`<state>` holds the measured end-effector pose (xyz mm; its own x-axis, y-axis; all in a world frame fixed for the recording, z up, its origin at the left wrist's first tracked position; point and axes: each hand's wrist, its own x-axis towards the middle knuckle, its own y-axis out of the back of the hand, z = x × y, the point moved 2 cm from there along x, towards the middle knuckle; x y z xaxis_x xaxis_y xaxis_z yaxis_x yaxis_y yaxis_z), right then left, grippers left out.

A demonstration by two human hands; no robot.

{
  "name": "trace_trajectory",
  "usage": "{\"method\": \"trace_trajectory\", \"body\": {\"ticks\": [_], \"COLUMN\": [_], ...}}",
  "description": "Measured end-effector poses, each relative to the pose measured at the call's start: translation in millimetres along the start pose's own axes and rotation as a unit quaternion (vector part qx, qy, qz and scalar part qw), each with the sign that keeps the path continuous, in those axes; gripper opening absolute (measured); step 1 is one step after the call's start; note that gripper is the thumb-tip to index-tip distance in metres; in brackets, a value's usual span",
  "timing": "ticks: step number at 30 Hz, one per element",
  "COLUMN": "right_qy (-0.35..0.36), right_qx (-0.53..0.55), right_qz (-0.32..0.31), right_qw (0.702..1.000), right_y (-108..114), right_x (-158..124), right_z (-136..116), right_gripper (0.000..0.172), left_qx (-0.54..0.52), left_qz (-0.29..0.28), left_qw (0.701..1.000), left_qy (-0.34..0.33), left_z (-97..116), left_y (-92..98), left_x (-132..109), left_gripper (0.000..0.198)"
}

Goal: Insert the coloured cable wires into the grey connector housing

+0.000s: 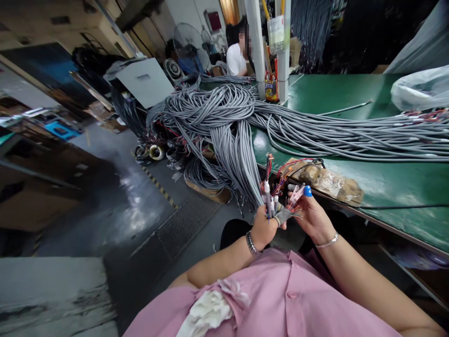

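Note:
My left hand [267, 226] is closed around the stripped ends of several grey cables [268, 199], which have white sleeves and loose coloured wires. Its thumb wears a grey finger cover [282, 215]. Just right of it, my right hand [315, 219] curls in with a blue cap [307, 191] on its thumb. A pale pink piece [296, 194] shows at its fingertips, beside thin coloured wires [295, 210]; I cannot tell whether it is held or worn. From the cable ends, a thick grey bundle [235, 150] runs up onto the bench.
A green bench [393, 182] carries long grey cables [336, 133] and a tape-wrapped block [326, 180] at its near edge. A white post [257, 47] rises from the bench. Behind sits a person in white [235, 60]. Coiled cables [206, 175] lie low at the left, near a grey box [144, 82].

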<state>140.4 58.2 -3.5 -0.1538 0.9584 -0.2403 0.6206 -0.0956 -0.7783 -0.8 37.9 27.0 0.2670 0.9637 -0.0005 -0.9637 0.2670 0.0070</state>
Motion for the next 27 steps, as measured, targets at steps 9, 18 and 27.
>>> {"method": "trace_trajectory", "body": {"ticks": [9,18,27], "right_qy": [0.001,0.014,-0.006], "right_qx": [-0.015,0.003,0.014], "right_qz": [-0.013,-0.031,-0.125], "right_qw": [1.0,0.999,0.992], "right_y": [0,-1,2], "right_x": [-2,-4,1], "right_z": [-5,-5,3], "right_gripper": [0.033,0.029,0.031], "left_qx": [0.001,-0.006,-0.005], "left_qz": [0.022,0.044,0.048], "left_qw": [1.0,0.999,0.998], "left_qy": [-0.012,-0.022,-0.041], "left_z": [14,7,-1], "left_y": [7.6,-4.0,-8.1], "left_x": [-13,-5,1], "left_gripper": [0.041,0.037,0.039]}}
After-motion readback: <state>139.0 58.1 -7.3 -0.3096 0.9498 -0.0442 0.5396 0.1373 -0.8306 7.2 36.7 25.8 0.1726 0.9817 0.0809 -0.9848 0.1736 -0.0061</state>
